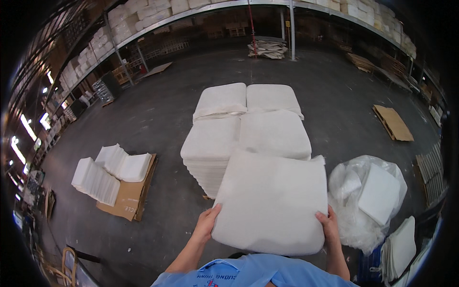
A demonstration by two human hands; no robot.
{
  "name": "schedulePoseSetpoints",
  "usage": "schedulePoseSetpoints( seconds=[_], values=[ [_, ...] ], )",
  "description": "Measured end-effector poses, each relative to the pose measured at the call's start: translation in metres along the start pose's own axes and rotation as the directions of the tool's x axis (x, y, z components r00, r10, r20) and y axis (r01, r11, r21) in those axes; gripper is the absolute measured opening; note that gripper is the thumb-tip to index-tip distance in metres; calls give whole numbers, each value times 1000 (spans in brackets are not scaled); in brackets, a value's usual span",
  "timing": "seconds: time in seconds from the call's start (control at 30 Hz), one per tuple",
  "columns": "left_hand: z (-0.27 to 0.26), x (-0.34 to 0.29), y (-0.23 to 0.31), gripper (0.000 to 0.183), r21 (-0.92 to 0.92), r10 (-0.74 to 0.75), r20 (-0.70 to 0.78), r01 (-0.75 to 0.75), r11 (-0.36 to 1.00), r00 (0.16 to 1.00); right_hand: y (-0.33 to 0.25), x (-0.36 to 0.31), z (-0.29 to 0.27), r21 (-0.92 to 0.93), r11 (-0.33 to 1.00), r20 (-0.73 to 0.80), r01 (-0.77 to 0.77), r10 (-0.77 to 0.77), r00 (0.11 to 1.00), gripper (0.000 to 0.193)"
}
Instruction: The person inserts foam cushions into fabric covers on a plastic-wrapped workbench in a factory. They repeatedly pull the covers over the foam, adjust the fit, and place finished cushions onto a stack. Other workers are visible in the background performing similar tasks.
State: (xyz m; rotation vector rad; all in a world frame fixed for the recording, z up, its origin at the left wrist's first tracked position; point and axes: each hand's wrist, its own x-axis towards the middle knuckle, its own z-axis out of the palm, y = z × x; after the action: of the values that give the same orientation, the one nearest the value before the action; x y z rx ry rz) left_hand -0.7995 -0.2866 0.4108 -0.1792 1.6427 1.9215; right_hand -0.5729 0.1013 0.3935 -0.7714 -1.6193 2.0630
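A white foam cushion pad (272,205), squarish with rounded corners, is held in front of my body. My left hand (208,221) grips its left edge, thumb on top and fingers beneath. On the opposite edge my right hand (328,224) holds it the same way. Just beyond stand stacks of like white pads (213,136), set close together in two columns. The held pad covers part of the nearest stack on the right. What lies under the held pad is hidden.
At left, white pads (95,179) stand in rows on cardboard (122,196). A clear plastic bag (344,201) with a white pad (380,193) lies right, near leaning white sheets (400,248). Flat cardboard (394,123) rests farther right. Shelving with a post (292,33) spans the back.
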Motion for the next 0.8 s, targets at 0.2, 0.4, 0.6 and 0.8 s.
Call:
schedulePoseSetpoints(
  seconds=[0.2, 0.4, 0.6, 0.8],
  values=[
    [-60, 26, 15, 39, -64, 80, -421, -118, 991, 903, 8, 119, 110, -8, 999, 259, -32, 33, 965, 65],
    [-141, 98, 54, 35, 10, 280, -555, -330, 944, 783, 6, 213, 244, -7, 999, 392, -53, 52, 918, 68],
    [-216, 216, 170, 42, 118, 431, -546, -443, 889, 719, -3, 316, 388, 59, 997, 383, 48, -67, 922, 69],
    [-248, 362, 255, 44, 226, 477, -384, -421, 879, 791, 7, 401, 462, 23, 997, 252, 78, -82, 964, 69]
  ],
)
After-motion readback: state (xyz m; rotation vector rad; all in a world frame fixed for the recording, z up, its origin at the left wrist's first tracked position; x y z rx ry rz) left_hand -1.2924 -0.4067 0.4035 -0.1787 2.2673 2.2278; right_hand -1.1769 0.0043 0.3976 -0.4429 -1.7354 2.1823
